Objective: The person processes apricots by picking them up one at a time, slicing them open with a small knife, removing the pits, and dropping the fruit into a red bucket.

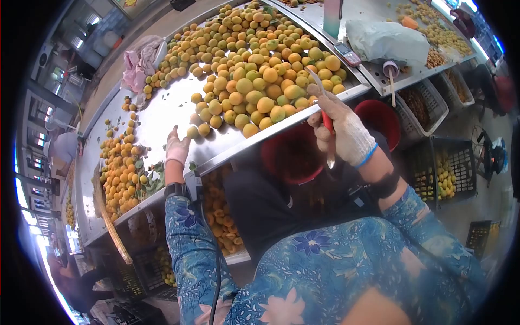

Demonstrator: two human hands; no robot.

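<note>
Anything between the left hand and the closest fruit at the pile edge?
Nothing visible. The left hand reaches over the metal table, just short of the closest fruit, with only bare metal between. The right hand holds its knife well aside.

L hand (177,147) out flat, open; R hand (341,132) fisted, raised.

Two red buckets (379,104), one phone (347,54), one knife (327,122).

Fruit heap (254,59) on the desk (162,111), left hand (176,147) at its near-left edge, right hand (341,132) with knife (331,157) at its near-right edge, bucket (292,157) below, between the hands.
</note>
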